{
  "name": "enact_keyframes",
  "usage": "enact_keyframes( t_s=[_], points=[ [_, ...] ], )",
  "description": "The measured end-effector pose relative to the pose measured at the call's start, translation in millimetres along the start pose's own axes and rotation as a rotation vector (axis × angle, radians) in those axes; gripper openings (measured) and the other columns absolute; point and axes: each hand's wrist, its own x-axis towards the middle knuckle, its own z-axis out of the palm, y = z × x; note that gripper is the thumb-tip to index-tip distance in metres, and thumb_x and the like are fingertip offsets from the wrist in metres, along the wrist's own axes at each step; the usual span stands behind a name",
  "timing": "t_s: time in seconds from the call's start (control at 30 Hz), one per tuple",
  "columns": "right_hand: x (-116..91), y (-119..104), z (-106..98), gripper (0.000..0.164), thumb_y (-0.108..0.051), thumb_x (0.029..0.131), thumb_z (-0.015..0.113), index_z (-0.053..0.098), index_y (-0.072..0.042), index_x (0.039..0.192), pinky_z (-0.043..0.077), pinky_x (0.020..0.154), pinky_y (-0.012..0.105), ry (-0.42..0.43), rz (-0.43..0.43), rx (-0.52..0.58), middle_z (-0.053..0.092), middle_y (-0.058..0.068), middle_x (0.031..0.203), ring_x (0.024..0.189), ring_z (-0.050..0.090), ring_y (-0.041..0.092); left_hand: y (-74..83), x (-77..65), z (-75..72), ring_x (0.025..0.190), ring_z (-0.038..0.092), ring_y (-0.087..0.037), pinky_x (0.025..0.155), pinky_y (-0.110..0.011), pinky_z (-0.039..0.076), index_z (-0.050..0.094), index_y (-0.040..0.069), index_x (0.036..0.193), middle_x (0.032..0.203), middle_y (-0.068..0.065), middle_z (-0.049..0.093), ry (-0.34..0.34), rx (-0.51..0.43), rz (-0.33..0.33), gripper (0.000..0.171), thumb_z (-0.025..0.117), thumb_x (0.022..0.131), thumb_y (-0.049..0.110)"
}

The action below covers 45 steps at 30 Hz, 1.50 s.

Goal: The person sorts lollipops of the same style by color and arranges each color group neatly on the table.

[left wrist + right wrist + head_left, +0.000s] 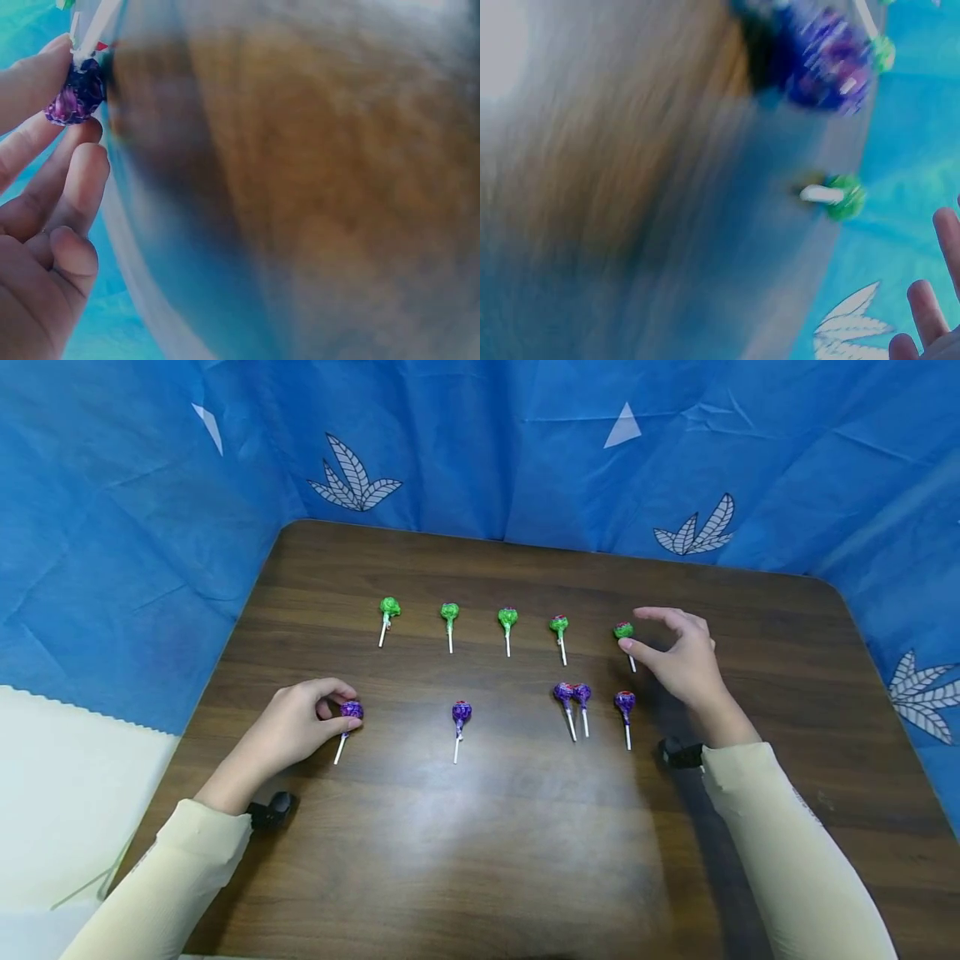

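At the left of the table, my left hand (300, 720) pinches a purple lollipop (351, 710) by its wrapped head. The left wrist view shows that purple head (77, 96) between thumb and fingers, its white stick pointing away from the palm. My right hand (684, 660) hovers around the rightmost green lollipop (623, 630), thumb and fingers spread apart. In the right wrist view a green lollipop (846, 197) lies apart from the fingertips. Nearest below that hand is a purple lollipop (625, 700), stick toward me.
Several more green lollipops (507, 617) form a row across the back of the brown wooden table (480, 860). In front of them lie a single purple lollipop (462, 712) and two purple lollipops (564, 692) side by side. A blue patterned curtain (465, 452) hangs behind.
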Motion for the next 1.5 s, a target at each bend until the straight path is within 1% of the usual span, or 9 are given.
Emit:
enact_keyframes(
  t_s=[0.17,0.3,0.37,0.43,0.57,0.77,1.0,1.33,1.5],
  points=[
    [-11.6,-17.7,8.9,0.051,-0.037,0.088,0.075,0.062,-0.015,0.131,0.016,0.108,0.062,-0.03,-0.09,-0.004,0.057,0.01,0.139,0.139,0.031,0.032,6.0,-2.1,-4.6,0.096,0.057,-0.028,0.081,-0.043,0.046,0.068,0.009,0.116,0.109,-0.011,0.067,0.057,0.006,0.048,0.036,0.079,0.085,0.024],
    [-21.7,-25.6,24.3,0.05,-0.035,0.088,0.076,0.062,-0.015,0.132,0.019,0.106,0.06,-0.112,-0.143,-0.028,0.059,0.009,0.136,0.137,0.034,0.031,19.8,1.2,-4.7,0.119,0.053,-0.036,0.106,-0.056,0.034,0.066,0.005,0.12,0.122,-0.015,0.064,0.118,-0.022,0.108,0.043,0.08,0.084,0.023],
    [-26.6,-27.2,34.1,0.051,-0.035,0.086,0.077,0.063,-0.016,0.132,0.02,0.102,0.058,-0.145,-0.179,-0.058,0.06,0.008,0.134,0.135,0.035,0.031,30.2,4.4,-1.6,0.124,0.051,-0.038,0.109,-0.058,0.03,0.064,0.004,0.122,0.126,-0.015,0.063,0.133,-0.028,0.137,0.045,0.08,0.084,0.023],
    [-30.8,-27.9,43.1,0.051,-0.033,0.085,0.08,0.064,-0.018,0.131,0.021,0.1,0.057,-0.173,-0.227,-0.092,0.062,0.006,0.133,0.134,0.037,0.03,42.7,9.0,3.9,0.123,0.053,-0.037,0.109,-0.058,0.031,0.064,0.005,0.124,0.127,-0.015,0.064,0.14,-0.013,0.174,0.047,0.08,0.084,0.022],
    [-34.5,-27.6,55.6,0.049,-0.032,0.082,0.082,0.067,-0.02,0.127,0.024,0.096,0.054,-0.193,-0.303,-0.187,0.067,0.001,0.127,0.129,0.041,0.029,68.4,20.0,18.7,0.12,0.055,-0.034,0.104,-0.055,0.037,0.063,0.007,0.127,0.129,-0.012,0.064,0.089,0.032,0.229,0.05,0.081,0.083,0.025],
    [-33.4,-27.5,61.2,0.044,-0.032,0.083,0.081,0.07,-0.021,0.123,0.026,0.094,0.052,-0.223,-0.283,-0.26,0.07,0.002,0.125,0.123,0.046,0.029,92.4,37.5,46.9,0.115,0.059,-0.03,0.105,-0.049,0.041,0.066,0.008,0.124,0.123,-0.009,0.068,-0.009,0.099,0.304,0.049,0.081,0.083,0.03],
    [-33.6,-30.7,61.2,0.036,-0.03,0.082,0.082,0.074,-0.02,0.116,0.026,0.094,0.052,-0.238,-0.292,-0.28,0.072,0.002,0.118,0.119,0.049,0.028,101.7,46.9,65.3,0.104,0.064,-0.026,0.099,-0.045,0.045,0.071,0.011,0.111,0.109,-0.006,0.072,-0.017,0.141,0.342,0.03,0.079,0.085,0.026],
    [-34.1,-33.7,66.2,0.028,-0.031,0.083,0.081,0.075,-0.019,0.109,0.027,0.098,0.053,-0.242,-0.268,-0.333,0.074,0.0,0.113,0.117,0.05,0.028,107.5,49.1,69.4,0.097,0.064,-0.027,0.092,-0.044,0.047,0.074,0.01,0.104,0.103,-0.006,0.074,-0.004,0.143,0.307,0.024,0.079,0.085,0.023],
    [-35.1,-34.0,67.1,0.028,-0.031,0.083,0.081,0.076,-0.019,0.107,0.028,0.099,0.053,-0.245,-0.241,-0.316,0.074,0.0,0.113,0.118,0.049,0.028,108.1,50.6,70.9,0.096,0.064,-0.028,0.09,-0.044,0.048,0.075,0.009,0.102,0.101,-0.006,0.074,0.003,0.134,0.3,0.023,0.081,0.083,0.022]
  ],
)
